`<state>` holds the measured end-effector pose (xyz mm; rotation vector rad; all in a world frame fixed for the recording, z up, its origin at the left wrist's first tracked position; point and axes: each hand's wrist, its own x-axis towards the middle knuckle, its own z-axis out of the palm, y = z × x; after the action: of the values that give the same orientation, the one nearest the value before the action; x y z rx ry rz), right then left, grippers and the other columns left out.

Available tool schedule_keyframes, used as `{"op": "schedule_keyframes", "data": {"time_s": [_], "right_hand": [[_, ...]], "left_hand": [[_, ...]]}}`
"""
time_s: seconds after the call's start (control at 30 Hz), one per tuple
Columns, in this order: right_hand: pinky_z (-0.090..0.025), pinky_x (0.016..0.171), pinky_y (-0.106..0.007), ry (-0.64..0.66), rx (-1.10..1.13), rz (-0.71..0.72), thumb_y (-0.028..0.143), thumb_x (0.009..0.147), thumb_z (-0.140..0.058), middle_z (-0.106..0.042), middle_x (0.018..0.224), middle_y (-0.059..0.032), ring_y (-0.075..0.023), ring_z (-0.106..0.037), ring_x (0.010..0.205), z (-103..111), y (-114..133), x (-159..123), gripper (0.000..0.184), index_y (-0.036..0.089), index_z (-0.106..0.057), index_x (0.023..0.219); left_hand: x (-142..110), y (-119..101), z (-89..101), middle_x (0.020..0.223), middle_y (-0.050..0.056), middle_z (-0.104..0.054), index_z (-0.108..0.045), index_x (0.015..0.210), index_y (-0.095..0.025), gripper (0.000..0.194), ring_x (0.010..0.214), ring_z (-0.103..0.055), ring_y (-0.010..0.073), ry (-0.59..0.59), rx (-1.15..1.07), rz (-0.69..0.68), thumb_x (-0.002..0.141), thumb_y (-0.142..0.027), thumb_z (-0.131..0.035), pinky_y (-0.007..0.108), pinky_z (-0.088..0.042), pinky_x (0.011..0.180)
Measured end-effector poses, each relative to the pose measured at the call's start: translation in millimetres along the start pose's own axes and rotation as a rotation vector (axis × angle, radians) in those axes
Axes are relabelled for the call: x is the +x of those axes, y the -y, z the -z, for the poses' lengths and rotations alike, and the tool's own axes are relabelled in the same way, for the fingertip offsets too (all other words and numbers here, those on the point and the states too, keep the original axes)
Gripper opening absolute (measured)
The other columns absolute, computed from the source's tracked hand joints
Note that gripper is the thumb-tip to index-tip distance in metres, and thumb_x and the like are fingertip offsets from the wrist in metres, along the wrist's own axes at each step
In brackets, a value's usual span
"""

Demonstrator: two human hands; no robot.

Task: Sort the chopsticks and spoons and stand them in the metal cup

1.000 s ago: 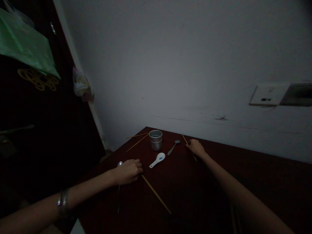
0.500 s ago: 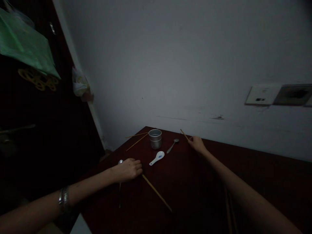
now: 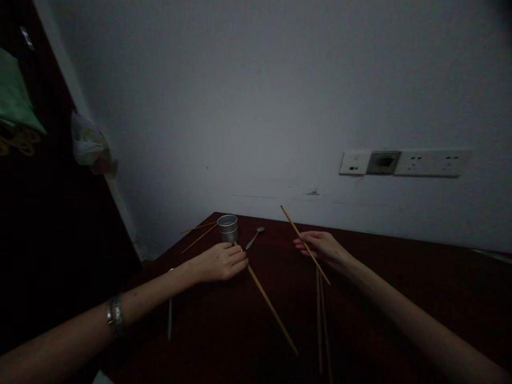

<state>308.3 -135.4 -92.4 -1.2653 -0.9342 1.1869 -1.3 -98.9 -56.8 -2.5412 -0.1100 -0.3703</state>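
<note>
My left hand point(image 3: 224, 261) is closed around a chopstick point(image 3: 276, 314), whose long end slants down to the right over the dark table. It hovers just in front of a grey metal cup point(image 3: 228, 228). Farther right, my right hand point(image 3: 322, 247) pinches another chopstick point(image 3: 291, 221), held tilted with its upper end toward the wall. Below that hand lie two more chopsticks point(image 3: 319, 330) side by side. A metal spoon point(image 3: 255, 238) rests right of the cup. Another metal spoon point(image 3: 170, 317) lies partly under my left forearm. The white porcelain spoon is out of sight.
Two thin chopsticks point(image 3: 196, 238) lie left of the cup near the table's left edge. The dark red table point(image 3: 384, 277) meets a pale wall with sockets point(image 3: 426, 162). A plastic bag point(image 3: 88, 143) hangs beside the dark door at left.
The view has swung right. My left hand has moved toward the cup with its chopstick, covering where the white spoon lay. My right hand has lifted its chopstick, which now shows along its length.
</note>
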Motion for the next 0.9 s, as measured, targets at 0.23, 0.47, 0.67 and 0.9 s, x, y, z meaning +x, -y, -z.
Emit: {"op": "schedule_keyframes", "data": {"time_s": [0.23, 0.47, 0.67, 0.9], "right_hand": [[-0.054, 0.073, -0.029, 0.022, 0.174, -0.061, 0.023, 0.072, -0.064, -0.067, 0.092, -0.0150, -0.0177, -0.065, 0.079, 25.2, -8.6, -66.0, 0.019, 0.010, -0.060, 0.085], [-0.054, 0.072, -0.028, 0.053, 0.279, -0.089, 0.023, 0.073, -0.064, -0.067, 0.091, -0.0140, -0.0175, -0.066, 0.079, 34.3, -18.0, -104.2, 0.021, 0.009, -0.057, 0.087], [-0.054, 0.070, -0.030, 0.038, 0.308, -0.124, 0.023, 0.073, -0.063, -0.066, 0.093, -0.0155, -0.0187, -0.065, 0.079, 34.4, -21.8, -114.5, 0.021, 0.009, -0.058, 0.088], [-0.054, 0.069, -0.029, 0.006, 0.342, -0.130, 0.019, 0.069, -0.067, -0.067, 0.092, -0.0125, -0.0163, -0.065, 0.076, 35.0, -24.5, -112.5, 0.021, 0.011, -0.057, 0.085]], "left_hand": [[97.5, -16.2, -10.4, 0.099, 0.011, -0.062, -0.055, 0.105, -0.017, 0.029, 0.088, -0.056, 0.0168, -0.083, -0.054, -0.172, 0.089, -0.014, -0.031, 0.028, -0.042, 0.066], [153.2, -33.5, -26.9, 0.106, 0.011, -0.060, -0.056, 0.104, -0.017, 0.029, 0.091, -0.055, 0.0186, -0.164, -0.077, -0.258, 0.089, -0.016, -0.031, 0.029, -0.041, 0.066], [163.8, -41.5, -41.2, 0.102, 0.012, -0.061, -0.055, 0.104, -0.014, 0.030, 0.089, -0.055, 0.0190, -0.185, -0.038, -0.277, 0.090, -0.015, -0.029, 0.029, -0.040, 0.065], [169.9, -43.8, -61.1, 0.099, 0.013, -0.062, -0.055, 0.104, -0.013, 0.029, 0.085, -0.055, 0.0182, -0.216, -0.049, -0.228, 0.090, -0.015, -0.030, 0.029, -0.040, 0.064]]}}
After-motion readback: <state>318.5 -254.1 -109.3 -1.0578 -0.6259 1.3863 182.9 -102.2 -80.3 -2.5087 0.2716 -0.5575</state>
